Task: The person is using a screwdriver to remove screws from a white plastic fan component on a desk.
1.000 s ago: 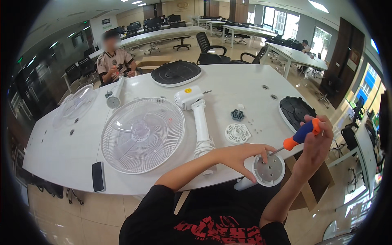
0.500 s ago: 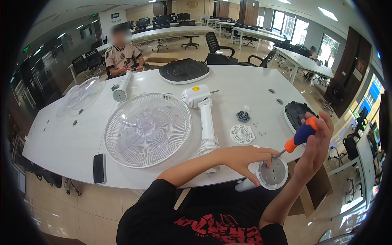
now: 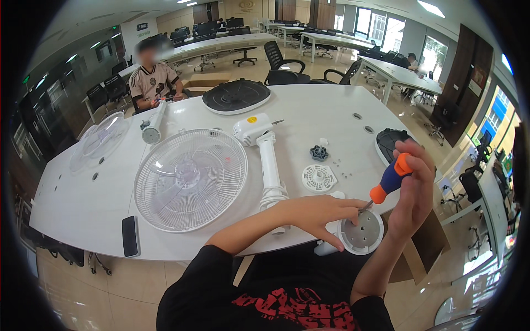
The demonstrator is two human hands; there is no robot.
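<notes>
My right hand [image 3: 414, 193] is closed round the orange-and-blue handle of a screwdriver [image 3: 392, 179]. The shaft slants down to the rim area of a grey end plate with several holes, on a white fan post part [image 3: 361, 234] at the table's front edge. Across this part lies my left hand [image 3: 317, 217], thumb and fingers curved about the plate's edge near the screwdriver tip. Whether the tip sits on a screw is hidden by my fingers. Behind stand a white perforated round cover [image 3: 318, 177], a dark grey knob [image 3: 319, 153] and several small screws [image 3: 346, 175].
A white fan motor on its post [image 3: 269, 165] lies left of my hands, beside a round wire guard [image 3: 190, 182] with clear blades. Black bases [image 3: 236, 97], a phone [image 3: 130, 236] and an open carton [image 3: 422, 248] are around. Across the table a person [image 3: 154, 83] handles another post.
The whole view has shifted slightly left. Screwdriver and both hands keep nearly the same place relative to the grey plate, with my right fingers a little more closed about the handle.
</notes>
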